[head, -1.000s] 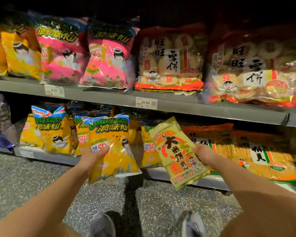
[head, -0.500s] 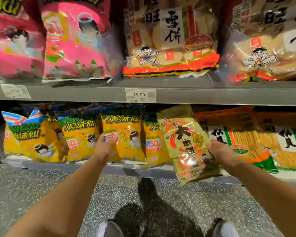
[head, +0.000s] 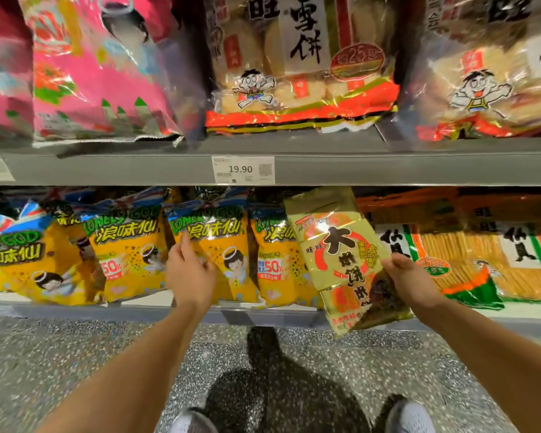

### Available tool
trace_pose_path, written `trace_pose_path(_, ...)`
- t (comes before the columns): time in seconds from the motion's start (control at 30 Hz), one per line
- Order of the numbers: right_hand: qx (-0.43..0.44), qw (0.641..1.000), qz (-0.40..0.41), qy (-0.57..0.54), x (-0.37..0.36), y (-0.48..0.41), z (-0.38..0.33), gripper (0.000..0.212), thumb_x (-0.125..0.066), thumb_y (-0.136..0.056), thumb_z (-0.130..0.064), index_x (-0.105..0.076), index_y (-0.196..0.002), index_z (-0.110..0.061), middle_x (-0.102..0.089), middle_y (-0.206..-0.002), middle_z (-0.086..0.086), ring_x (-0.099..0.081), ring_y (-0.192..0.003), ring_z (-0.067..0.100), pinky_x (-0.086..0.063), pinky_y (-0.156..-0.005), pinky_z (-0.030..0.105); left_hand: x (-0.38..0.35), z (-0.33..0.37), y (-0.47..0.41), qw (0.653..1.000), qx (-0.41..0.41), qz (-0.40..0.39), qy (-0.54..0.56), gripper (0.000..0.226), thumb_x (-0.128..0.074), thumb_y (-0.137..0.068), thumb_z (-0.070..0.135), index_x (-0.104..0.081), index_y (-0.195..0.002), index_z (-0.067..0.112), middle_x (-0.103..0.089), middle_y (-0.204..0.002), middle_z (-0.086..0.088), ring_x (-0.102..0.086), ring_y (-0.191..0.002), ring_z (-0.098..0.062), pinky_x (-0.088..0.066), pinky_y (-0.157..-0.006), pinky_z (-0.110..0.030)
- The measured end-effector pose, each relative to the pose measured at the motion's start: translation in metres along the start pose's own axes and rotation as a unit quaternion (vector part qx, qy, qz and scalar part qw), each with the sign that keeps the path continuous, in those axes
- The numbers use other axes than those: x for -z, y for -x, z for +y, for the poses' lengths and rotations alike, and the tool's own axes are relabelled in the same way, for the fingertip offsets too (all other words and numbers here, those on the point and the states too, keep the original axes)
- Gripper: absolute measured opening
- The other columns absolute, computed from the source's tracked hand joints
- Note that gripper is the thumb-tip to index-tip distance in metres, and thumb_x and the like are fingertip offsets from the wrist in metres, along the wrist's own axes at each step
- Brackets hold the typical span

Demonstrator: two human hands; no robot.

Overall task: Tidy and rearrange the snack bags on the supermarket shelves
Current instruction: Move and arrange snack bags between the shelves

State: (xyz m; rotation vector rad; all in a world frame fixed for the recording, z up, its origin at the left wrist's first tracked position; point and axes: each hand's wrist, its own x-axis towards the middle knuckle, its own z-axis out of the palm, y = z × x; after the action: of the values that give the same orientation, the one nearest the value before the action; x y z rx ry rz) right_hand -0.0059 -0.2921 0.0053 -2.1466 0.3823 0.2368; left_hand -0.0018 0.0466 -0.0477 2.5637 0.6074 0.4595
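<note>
My left hand (head: 189, 273) grips a yellow snack bag (head: 219, 251) with a blue top, which stands on the bottom shelf (head: 138, 310) in a row of several like bags. My right hand (head: 408, 281) holds a gold-green rice cracker bag (head: 338, 254) by its right edge. That bag is tilted and hangs in front of the shelf, between the yellow bags and the orange cracker packs (head: 469, 257) on the right.
The upper shelf (head: 388, 167) carries pink bags (head: 97, 73) on the left and clear red-trimmed rice cracker packs (head: 297, 67) on the right, with a 19.90 price tag (head: 242, 169) on its edge. Speckled floor and my shoes (head: 409, 414) lie below.
I have moved closer to the shelves. My left hand has carried the yellow bag from in front of the shelf into the row. The gold-green bag has come nearer the shelf.
</note>
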Motion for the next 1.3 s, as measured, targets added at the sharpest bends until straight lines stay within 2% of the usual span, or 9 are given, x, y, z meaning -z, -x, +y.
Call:
trace_pose_path(0.1, -0.015, 1.0, 0.01, -0.012, 0.005, 0.006, 0.007, 0.029, -0.04, -0.098, -0.02, -0.051, -0.073, -0.012, -0.057, -0.08, 0.011, -0.056, -0.084, 0.03, -0.048, -0.081, 0.046, 0.002, 0.023, 0.01, 0.996, -0.086, 0.001, -0.008, 0.064, -0.066, -0.082, 0.016, -0.039, -0.139, 0.006, -0.046, -0.13, -0.021, -0.044, -0.118, -0.039, -0.039, -0.091, -0.049)
trace_pose_path(0.3, -0.035, 0.998, 0.023, -0.041, 0.009, 0.02, 0.007, 0.03, -0.036, -0.098, -0.006, -0.039, -0.07, -0.017, -0.044, -0.075, -0.002, -0.046, -0.071, 0.015, -0.036, -0.056, 0.024, -0.009, 0.061, 0.045, 0.983, -0.165, -0.074, 0.029, 0.058, -0.062, -0.085, 0.02, -0.042, -0.137, 0.005, -0.048, -0.129, -0.019, -0.045, -0.117, -0.036, -0.038, -0.097, -0.044)
trace_pose_path(0.47, -0.029, 0.992, 0.04, -0.119, 0.019, 0.019, 0.018, 0.03, -0.044, -0.098, -0.017, -0.045, -0.069, -0.024, -0.048, -0.07, -0.004, -0.043, -0.059, 0.006, -0.04, -0.058, 0.025, -0.027, 0.083, 0.067, 0.978, -0.11, -0.174, -0.002, 0.082, -0.062, -0.085, 0.043, -0.016, -0.149, 0.02, -0.021, -0.15, -0.018, -0.025, -0.136, -0.034, -0.027, -0.11, -0.039)
trace_pose_path(0.57, -0.033, 0.986, 0.037, -0.156, 0.022, 0.017, 0.023, 0.03, -0.045, -0.097, -0.015, -0.047, -0.069, -0.023, -0.048, -0.068, -0.004, -0.044, -0.059, 0.007, -0.038, -0.056, 0.022, -0.035, 0.096, 0.067, 0.975, 0.001, -0.221, 0.035, 0.103, -0.069, -0.078, 0.049, -0.001, -0.151, 0.023, -0.005, -0.155, -0.018, -0.015, -0.142, -0.034, -0.027, -0.11, -0.039)
trace_pose_path(0.7, -0.055, 0.983, 0.072, -0.16, 0.031, 0.009, 0.03, 0.03, -0.045, -0.097, -0.013, -0.046, -0.068, -0.023, -0.047, -0.067, -0.003, -0.044, -0.058, 0.01, -0.036, -0.052, 0.021, -0.054, 0.105, 0.057, 0.951, 0.097, -0.285, 0.065, 0.122, -0.074, -0.069, 0.054, 0.016, -0.148, 0.027, -0.004, -0.154, -0.023, -0.028, -0.136, -0.041, -0.036, -0.103, -0.046)
trace_pose_path(0.87, -0.063, 0.988, 0.093, -0.109, 0.042, 0.002, 0.041, 0.018, -0.037, -0.1, -0.013, -0.053, -0.093, -0.008, -0.05, -0.079, 0.008, -0.043, -0.064, 0.014, -0.033, -0.051, 0.026, -0.075, 0.11, 0.045, 0.952, 0.152, -0.244, 0.103, 0.125, -0.079, -0.07, 0.043, 0.017, -0.147, 0.021, -0.03, -0.144, -0.027, -0.045, -0.12, -0.042, -0.044, -0.093, -0.046)
trace_pose_path(1.03, -0.075, 0.987, 0.109, -0.089, 0.054, -0.006, 0.05, 0.028, -0.039, -0.1, -0.019, -0.058, -0.11, -0.001, -0.057, -0.093, 0.017, -0.048, -0.078, 0.022, -0.046, -0.077, 0.042, -0.082, 0.103, 0.042, 0.964, 0.146, -0.162, 0.152, 0.12, -0.081, -0.07, 0.035, 0.006, -0.15, 0.013, -0.059, -0.117, -0.024, -0.058, -0.083, -0.032, -0.044, -0.063, -0.039)
trace_pose_path(1.17, -0.088, 0.985, 0.114, -0.097, 0.062, -0.009, 0.054, 0.03, -0.04, -0.1, -0.019, -0.056, -0.114, 0.002, -0.061, -0.109, 0.024, -0.055, -0.1, 0.04, -0.045, -0.093, 0.054, -0.08, 0.101, 0.032, 0.966, 0.134, -0.127, 0.179, 0.118, -0.082, -0.07, 0.033, 0.004, -0.15, 0.02, -0.056, -0.128, -0.022, -0.059, -0.103, -0.038, -0.047, -0.073, -0.041)
trace_pose_path(1.3, -0.086, 0.981, 0.12, -0.123, 0.062, -0.011, 0.057, 0.024, -0.041, -0.099, -0.022, -0.058, -0.095, -0.006, -0.057, -0.089, 0.016, -0.051, -0.084, 0.029, -0.046, -0.077, 0.045, -0.084, 0.109, 0.034, 0.961, 0.128, -0.125, 0.213, 0.117, -0.083, -0.069, 0.025, 0.002, -0.15, 0.019, -0.043, -0.141, -0.019, -0.049, -0.122, -0.039, -0.045, -0.091, -0.046)
